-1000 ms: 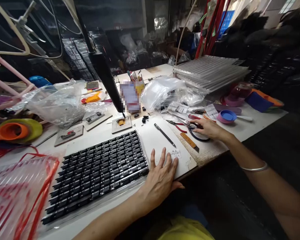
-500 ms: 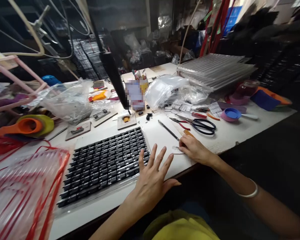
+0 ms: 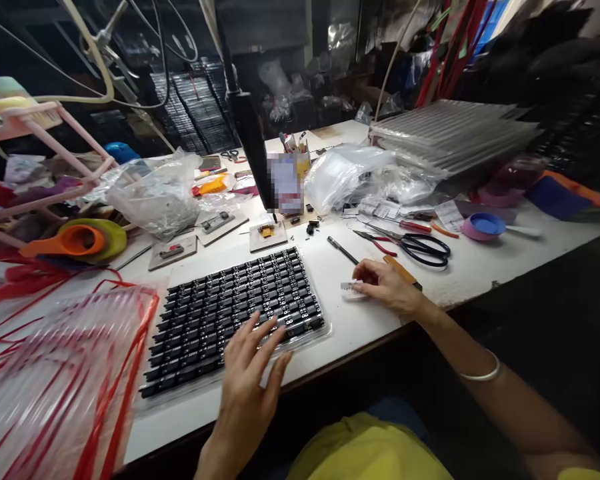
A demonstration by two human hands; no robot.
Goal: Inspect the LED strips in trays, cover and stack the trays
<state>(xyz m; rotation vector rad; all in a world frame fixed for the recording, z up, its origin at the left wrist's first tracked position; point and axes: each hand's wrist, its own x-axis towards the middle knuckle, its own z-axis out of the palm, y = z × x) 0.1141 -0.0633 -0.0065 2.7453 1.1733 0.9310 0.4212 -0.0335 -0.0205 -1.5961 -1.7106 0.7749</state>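
Note:
A clear plastic tray (image 3: 325, 328) filled with rows of small black parts (image 3: 235, 307) lies on the white table. My left hand (image 3: 250, 373) is over the tray's near edge with its fingers stretched and apart; whether the fingertips touch the parts is hard to tell. To the right of the tray, my right hand (image 3: 390, 287) pinches a small whitish slip (image 3: 351, 291) with faint dark marks, close to the tabletop. A dark pen-like tool (image 3: 343, 249) lies just beyond that hand. Beside its knuckles is an orange-yellow handled tool (image 3: 404, 272), partly hidden.
Black-handled scissors (image 3: 423, 250) and red-handled pliers (image 3: 380, 243) lie behind my right hand. Small fixture plates (image 3: 269, 237) line the tray's far side, under a black hanging tool (image 3: 253, 147). Plastic sleeves with red ribbons (image 3: 70, 373) cover the left. Clear bags (image 3: 350, 177) are piled behind.
My left hand has moved left and nearer over the tray, its fingers less spread. My right hand has raised the whitish slip from the table. The whole view has shifted somewhat.

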